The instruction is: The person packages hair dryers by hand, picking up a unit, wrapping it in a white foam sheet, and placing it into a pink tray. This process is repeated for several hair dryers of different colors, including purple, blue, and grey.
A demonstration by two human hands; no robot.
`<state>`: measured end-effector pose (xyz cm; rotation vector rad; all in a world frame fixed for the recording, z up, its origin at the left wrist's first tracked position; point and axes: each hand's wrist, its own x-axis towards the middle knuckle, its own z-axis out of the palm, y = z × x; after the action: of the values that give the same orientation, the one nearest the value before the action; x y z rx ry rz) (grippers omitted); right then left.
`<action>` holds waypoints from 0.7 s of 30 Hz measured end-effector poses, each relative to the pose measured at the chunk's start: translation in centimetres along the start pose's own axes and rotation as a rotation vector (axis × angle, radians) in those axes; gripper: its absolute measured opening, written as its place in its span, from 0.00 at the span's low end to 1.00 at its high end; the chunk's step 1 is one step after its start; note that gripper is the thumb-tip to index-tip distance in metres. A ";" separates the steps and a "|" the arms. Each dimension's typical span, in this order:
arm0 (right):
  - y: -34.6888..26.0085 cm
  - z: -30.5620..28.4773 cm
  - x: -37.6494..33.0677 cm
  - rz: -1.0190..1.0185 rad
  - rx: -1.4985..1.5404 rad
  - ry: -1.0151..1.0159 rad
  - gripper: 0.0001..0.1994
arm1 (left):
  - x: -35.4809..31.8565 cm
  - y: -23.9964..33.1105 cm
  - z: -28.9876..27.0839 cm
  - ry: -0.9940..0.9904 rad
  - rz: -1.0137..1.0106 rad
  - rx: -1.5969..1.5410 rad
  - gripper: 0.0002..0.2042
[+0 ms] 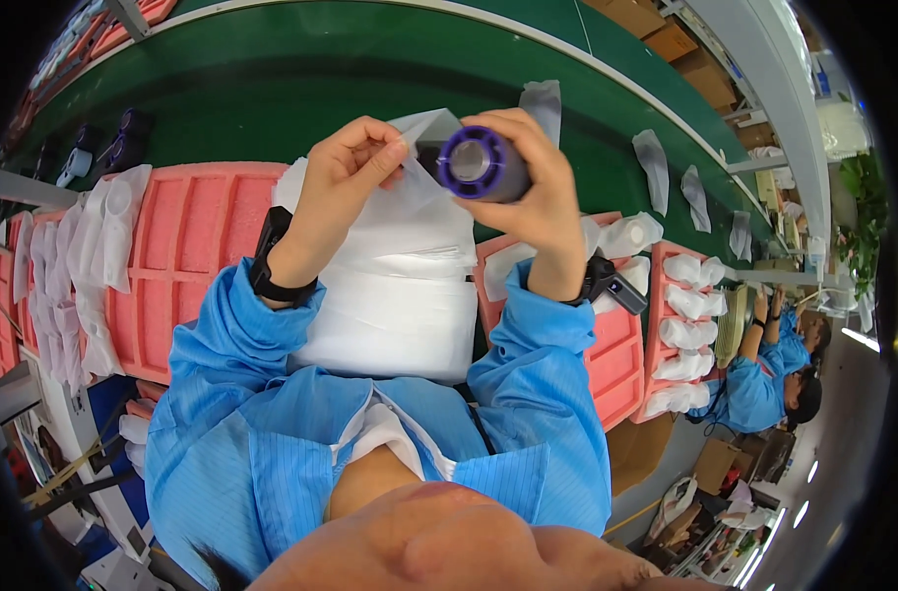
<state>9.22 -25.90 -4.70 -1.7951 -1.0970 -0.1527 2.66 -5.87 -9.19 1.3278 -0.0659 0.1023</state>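
My right hand [526, 187] grips a dark grey cylinder [481, 164] with a purple ring at its open end, which faces the camera. My left hand [349, 175] pinches the edge of a thin white foam bag [417, 126] right beside the cylinder, and the bag's mouth lies against the cylinder's side. Both hands are raised above a thick stack of white foam bags [395, 295] lying between my forearms. Black bands sit on both wrists.
Pink moulded trays [193, 256] flank the stack; the right trays [621, 345] hold white-bagged parts [690, 305]. A green conveyor belt [272, 89] runs behind, carrying several bagged pieces [654, 167]. Another person in blue [764, 379] works at the right.
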 end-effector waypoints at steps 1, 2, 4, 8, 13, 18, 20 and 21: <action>-0.1 1.2 0.4 -0.007 0.006 -0.011 0.31 | -0.2 0.3 0.0 0.044 0.043 -0.063 0.04; -0.4 2.3 0.6 -0.006 -0.032 0.003 0.32 | -0.3 0.5 0.2 0.084 0.087 -0.127 0.04; -0.8 4.1 0.9 -0.006 -0.108 0.034 0.35 | -0.3 1.0 -0.3 0.136 0.135 -0.189 0.04; 0.1 6.2 1.1 -0.048 -0.136 0.036 0.39 | -0.5 1.7 -1.4 0.136 0.155 -0.270 0.04; 0.6 6.6 0.9 -0.035 -0.263 0.163 0.41 | -1.4 1.3 0.5 0.132 0.466 0.334 0.04; 1.6 6.3 0.7 -0.090 -0.357 0.279 0.39 | -1.6 0.6 1.5 0.146 0.677 0.605 0.08; 2.0 6.6 0.5 -0.132 -0.355 0.297 0.37 | -1.6 0.3 1.6 0.150 0.713 0.612 0.09; 2.1 6.7 0.4 -0.132 -0.356 0.299 0.37 | -1.6 0.2 1.7 0.132 0.735 0.639 0.09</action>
<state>8.66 -20.55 -9.29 -1.9292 -1.0153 -0.7111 1.02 -7.53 -8.78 1.8717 -0.4374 0.8927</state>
